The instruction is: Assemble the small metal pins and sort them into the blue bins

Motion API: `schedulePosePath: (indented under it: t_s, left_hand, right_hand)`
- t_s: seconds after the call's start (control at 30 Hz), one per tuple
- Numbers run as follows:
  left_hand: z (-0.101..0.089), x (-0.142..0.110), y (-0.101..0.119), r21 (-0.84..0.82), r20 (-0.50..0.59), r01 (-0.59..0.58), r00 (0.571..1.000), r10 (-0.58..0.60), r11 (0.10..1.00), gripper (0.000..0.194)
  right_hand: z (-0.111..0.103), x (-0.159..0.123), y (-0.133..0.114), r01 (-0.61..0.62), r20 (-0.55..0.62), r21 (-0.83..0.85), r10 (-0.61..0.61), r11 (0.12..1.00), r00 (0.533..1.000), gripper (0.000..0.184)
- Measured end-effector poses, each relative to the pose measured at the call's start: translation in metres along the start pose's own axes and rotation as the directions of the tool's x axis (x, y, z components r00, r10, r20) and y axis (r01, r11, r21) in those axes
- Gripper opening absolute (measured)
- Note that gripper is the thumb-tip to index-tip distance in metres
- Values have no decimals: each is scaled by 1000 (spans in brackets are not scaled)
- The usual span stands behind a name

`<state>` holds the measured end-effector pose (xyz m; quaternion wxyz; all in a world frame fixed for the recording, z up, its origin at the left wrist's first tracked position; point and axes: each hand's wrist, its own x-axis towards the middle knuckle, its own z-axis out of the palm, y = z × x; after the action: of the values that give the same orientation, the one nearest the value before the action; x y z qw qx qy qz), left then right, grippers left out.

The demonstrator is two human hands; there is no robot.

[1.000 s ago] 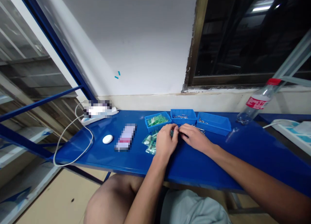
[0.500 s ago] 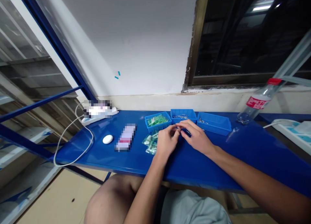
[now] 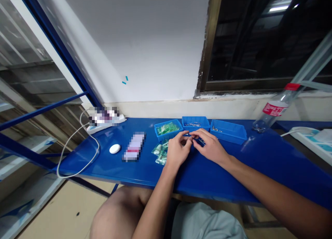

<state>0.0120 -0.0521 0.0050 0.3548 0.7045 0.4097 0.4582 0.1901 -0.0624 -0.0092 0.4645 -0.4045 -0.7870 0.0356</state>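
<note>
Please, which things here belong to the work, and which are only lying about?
Part of the work: left hand, right hand, small metal piece between them, green packets, three blue bins.
Lying about: plastic bottle, white oval object, power strip, white cable.

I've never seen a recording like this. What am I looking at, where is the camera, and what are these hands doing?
These pictures come from a camera worn on a person's head, looking forward and down; no machine appears. The left hand and right hand meet above a blue table, their fingertips close together at something small, too small to make out. Just beyond stand three blue bins: one holds green packets, and the other two hold small metal parts. More loose green packets lie beside the left hand.
</note>
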Motion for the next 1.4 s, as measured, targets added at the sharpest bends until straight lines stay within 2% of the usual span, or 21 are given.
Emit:
schedulePosePath:
  t_s: [0.3,0.63,0.8,0.97,1.17,1.4]
  left_hand:
    - [0,-1,-2,121,40,-34,999,29,992,25]
    - [1,2,-11,96,-5,-23,1000,24,995,16]
    - [2,2,-16,127,5,-44,999,44,991,25]
    - [2,4,-19,115,-12,-34,999,35,993,37]
    - [2,4,-17,69,-17,-55,998,57,996,39]
    - [1,2,-11,163,-37,-49,998,56,985,20]
  right_hand:
    - [2,-1,4,-83,0,53,84,995,997,20]
    - [3,-2,6,-121,7,81,121,989,993,16]
    - [6,-3,8,-204,18,98,204,974,979,10]
    - [7,-3,11,-206,29,120,203,971,979,13]
    - [8,-3,11,-202,47,145,197,969,979,17]
    - [5,-3,11,-178,52,119,173,977,984,22]
